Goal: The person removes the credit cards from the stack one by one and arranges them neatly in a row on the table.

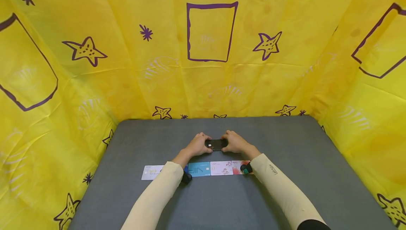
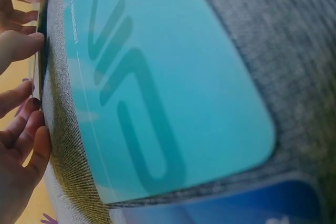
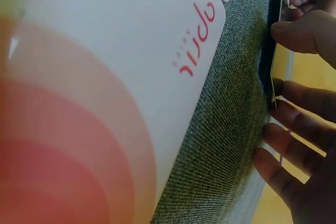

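Observation:
A black card (image 1: pixel 216 144) with a small light chip is held between both hands, beyond a row of cards. My left hand (image 1: pixel 198 144) pinches its left end, and my right hand (image 1: pixel 235 142) pinches the right end. Whether the card touches the table is unclear. Nearer my arms lie a white VIP card (image 1: pixel 150 173), a teal VIP card (image 1: pixel 199 169), a white flowered card (image 1: pixel 221 168) and a red-and-white card (image 1: pixel 237 165). The left wrist view shows part of a blue card (image 2: pixel 226 205) beside the teal one; the left forearm mostly hides it from above.
The cards lie side by side on a grey cloth-covered table (image 1: pixel 152 138). Yellow patterned fabric (image 1: pixel 165 89) rises behind it and on both sides. Black wrist devices sit low over the row, covering parts of some cards.

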Motion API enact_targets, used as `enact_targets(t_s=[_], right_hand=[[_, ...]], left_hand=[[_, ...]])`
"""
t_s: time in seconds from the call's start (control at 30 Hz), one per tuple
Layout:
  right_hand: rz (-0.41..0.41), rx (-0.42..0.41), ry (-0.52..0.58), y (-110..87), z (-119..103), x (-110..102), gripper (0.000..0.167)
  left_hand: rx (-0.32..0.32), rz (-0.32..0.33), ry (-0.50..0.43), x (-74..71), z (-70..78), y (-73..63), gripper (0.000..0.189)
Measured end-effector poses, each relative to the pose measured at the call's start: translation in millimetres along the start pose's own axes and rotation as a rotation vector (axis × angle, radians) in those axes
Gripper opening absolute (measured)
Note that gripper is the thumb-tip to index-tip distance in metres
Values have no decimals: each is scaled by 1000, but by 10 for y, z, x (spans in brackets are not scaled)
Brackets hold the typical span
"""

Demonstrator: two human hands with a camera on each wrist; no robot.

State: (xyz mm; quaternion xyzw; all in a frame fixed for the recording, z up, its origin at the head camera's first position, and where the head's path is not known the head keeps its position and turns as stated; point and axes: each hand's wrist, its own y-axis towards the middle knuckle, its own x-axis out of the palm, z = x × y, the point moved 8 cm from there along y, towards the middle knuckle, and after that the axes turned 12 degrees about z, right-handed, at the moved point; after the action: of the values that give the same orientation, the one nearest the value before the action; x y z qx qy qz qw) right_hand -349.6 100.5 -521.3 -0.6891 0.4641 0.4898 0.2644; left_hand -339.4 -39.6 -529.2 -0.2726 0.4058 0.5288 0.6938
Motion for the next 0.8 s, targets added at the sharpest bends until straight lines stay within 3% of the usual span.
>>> enact_targets(t_s=[0.37, 0.8], right_hand=[[8, 36, 45, -45, 10, -2, 51], [48, 21, 83, -94, 18, -83, 51]], left_hand=[[3, 30, 51, -2, 22, -23, 55], [-31, 63, -5, 21, 37, -24, 56]])
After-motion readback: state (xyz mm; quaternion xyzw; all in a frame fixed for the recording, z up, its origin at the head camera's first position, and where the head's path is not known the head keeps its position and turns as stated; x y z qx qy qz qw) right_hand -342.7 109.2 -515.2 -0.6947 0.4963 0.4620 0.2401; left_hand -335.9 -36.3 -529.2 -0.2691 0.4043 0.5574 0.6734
